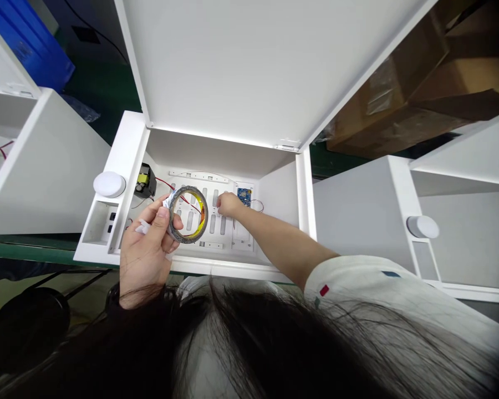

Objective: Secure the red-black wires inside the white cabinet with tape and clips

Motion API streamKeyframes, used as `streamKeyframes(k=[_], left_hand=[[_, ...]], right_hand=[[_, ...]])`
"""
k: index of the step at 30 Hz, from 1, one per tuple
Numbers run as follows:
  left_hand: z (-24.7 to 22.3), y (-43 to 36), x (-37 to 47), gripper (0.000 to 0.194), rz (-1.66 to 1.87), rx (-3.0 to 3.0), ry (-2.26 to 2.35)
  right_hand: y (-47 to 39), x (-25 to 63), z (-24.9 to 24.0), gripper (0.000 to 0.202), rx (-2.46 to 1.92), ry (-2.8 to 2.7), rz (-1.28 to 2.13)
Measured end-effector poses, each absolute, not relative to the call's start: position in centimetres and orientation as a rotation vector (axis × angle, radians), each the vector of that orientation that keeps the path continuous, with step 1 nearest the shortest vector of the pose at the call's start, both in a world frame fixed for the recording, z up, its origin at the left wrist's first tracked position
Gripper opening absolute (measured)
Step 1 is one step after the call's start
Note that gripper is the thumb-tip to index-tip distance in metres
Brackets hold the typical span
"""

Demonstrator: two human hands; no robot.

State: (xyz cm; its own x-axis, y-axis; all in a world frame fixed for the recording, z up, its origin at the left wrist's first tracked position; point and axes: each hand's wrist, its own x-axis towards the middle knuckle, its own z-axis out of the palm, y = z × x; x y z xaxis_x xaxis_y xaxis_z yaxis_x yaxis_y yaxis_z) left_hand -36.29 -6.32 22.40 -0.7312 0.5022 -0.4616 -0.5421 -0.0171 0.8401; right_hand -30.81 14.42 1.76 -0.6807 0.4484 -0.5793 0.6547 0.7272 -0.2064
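My left hand [147, 238] grips a roll of tape [205, 213], dark on the outside with a yellow core, held up over the near left of an open white cabinet [283, 188]. White scraps of paper [142, 226] stick out between its fingers. Inside the cabinet, my right hand [229, 205] reaches down near the slotted floor with its fingers curled together; what they hold, if anything, is hidden. Just beyond that wrist sits a blue circuit board [244, 195]. A black box with a yellow coil [144, 180] stands at the left wall, and red wires [166, 183] run from it.
The cabinet's white lid [249, 66] stands raised at the back. Similar white cabinets flank it at left [62, 166] and right [357, 216]. Cardboard boxes [399, 105] lie behind on the right, a blue bin [29, 39] at back left. A black stool [27, 330] is below left.
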Motion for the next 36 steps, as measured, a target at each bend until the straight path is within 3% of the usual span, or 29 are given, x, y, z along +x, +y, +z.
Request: streamKeyframes(k=[5, 10, 19, 28, 32, 36], left_hand=[[22.3, -6.4, -36.2, 0.027, 1.836, -0.031, 1.538], [22.3, -6.4, -36.3, 0.026, 1.840, -0.030, 1.534], [22.4, -6.4, -36.5, 0.032, 1.820, -0.047, 1.521], [22.3, -6.4, -36.4, 0.030, 1.833, -0.035, 1.511], [22.2, -6.3, -36.5, 0.028, 1.856, -0.023, 1.476], [22.2, -6.4, -36.6, 0.029, 1.856, -0.005, 1.478]], right_hand=[[14.2, -30.8, 1.2, 0.032, 0.847, 2.435, -0.508], [15.0, -30.5, 0.7, 0.052, 0.945, 2.468, -0.515], [16.8, -30.2, -0.3, 0.025, 1.049, 2.421, -0.583], [15.3, -30.2, -0.4, 0.034, 0.861, 2.443, -0.420], [14.0, -29.5, 0.0, 0.051, 0.794, 2.448, -0.379], [13.1, -30.0, 1.8, 0.088, 0.683, 2.350, -0.299]])
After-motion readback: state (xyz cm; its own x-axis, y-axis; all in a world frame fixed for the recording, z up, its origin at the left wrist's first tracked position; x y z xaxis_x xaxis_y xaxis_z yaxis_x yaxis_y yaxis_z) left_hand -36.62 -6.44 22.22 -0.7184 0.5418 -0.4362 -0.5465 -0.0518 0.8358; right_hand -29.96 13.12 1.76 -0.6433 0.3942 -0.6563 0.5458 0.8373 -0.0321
